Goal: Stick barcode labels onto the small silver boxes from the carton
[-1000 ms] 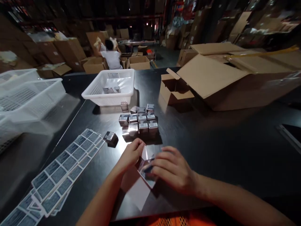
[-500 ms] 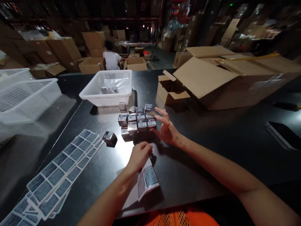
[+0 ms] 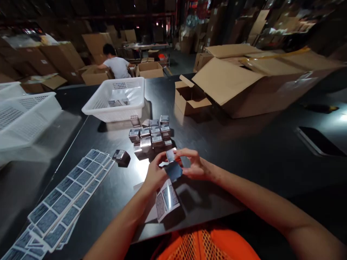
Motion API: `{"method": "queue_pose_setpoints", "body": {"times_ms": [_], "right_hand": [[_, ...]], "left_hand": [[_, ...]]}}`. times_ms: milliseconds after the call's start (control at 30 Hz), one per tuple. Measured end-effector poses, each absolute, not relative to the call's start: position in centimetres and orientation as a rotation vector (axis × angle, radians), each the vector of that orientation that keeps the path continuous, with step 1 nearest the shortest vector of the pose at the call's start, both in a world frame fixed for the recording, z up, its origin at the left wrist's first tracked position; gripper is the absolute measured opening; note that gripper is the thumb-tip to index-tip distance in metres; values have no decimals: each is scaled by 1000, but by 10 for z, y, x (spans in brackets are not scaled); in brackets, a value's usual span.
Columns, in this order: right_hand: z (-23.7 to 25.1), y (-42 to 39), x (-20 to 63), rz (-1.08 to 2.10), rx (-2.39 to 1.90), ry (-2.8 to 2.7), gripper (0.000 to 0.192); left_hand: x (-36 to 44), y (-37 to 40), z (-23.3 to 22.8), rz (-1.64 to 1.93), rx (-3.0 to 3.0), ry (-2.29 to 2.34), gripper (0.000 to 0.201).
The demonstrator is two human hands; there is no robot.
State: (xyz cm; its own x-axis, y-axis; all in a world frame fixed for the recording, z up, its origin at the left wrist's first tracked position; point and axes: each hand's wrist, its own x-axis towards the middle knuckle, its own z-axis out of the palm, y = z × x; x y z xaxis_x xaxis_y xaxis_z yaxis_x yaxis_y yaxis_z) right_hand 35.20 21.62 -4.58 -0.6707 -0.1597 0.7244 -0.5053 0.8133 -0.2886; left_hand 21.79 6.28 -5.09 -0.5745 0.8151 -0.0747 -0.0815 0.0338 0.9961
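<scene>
My two hands meet low over the dark table. My right hand (image 3: 194, 167) grips a small silver box (image 3: 170, 155) by its fingertips. My left hand (image 3: 154, 176) pinches a dark blue label (image 3: 174, 170) just below that box, thumb touching the box's edge. Under my left wrist lies a curled label sheet (image 3: 166, 201). Just beyond my hands stands a cluster of several silver boxes (image 3: 150, 134) with barcode labels on top.
One silver box (image 3: 119, 155) lies apart at the left, beside fanned label sheets (image 3: 67, 200). A white basket (image 3: 114, 99) stands behind the cluster, more baskets (image 3: 24, 115) at far left. Open cardboard boxes (image 3: 189, 99) (image 3: 257, 83) at right, a dark flat device (image 3: 320, 141). A person (image 3: 115, 66) works far back.
My right hand reached out to the cluster, then came back with a silver box. My left hand lifted off the label sheet with a label and met the box.
</scene>
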Motion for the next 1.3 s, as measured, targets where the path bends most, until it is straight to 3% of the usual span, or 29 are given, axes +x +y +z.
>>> {"method": "queue_pose_setpoints", "body": {"times_ms": [233,433,533,800,1300], "right_hand": [[-6,197,391,1266,-72,-1829,27],[-16,201,391,1989,-566,-1653,45],[-19,199,394,2188,-692,-1603,63],[-22,190,393,2219,-809,-1504,75],[-23,189,391,2139,-872,-1586,71]], "left_hand": [[231,51,-50,1417,991,1936,51],[236,49,-56,1384,921,1863,50],[238,48,-55,1369,934,1885,51],[240,48,-57,1342,1025,1953,51],[238,44,-56,1321,1136,1997,48]]}}
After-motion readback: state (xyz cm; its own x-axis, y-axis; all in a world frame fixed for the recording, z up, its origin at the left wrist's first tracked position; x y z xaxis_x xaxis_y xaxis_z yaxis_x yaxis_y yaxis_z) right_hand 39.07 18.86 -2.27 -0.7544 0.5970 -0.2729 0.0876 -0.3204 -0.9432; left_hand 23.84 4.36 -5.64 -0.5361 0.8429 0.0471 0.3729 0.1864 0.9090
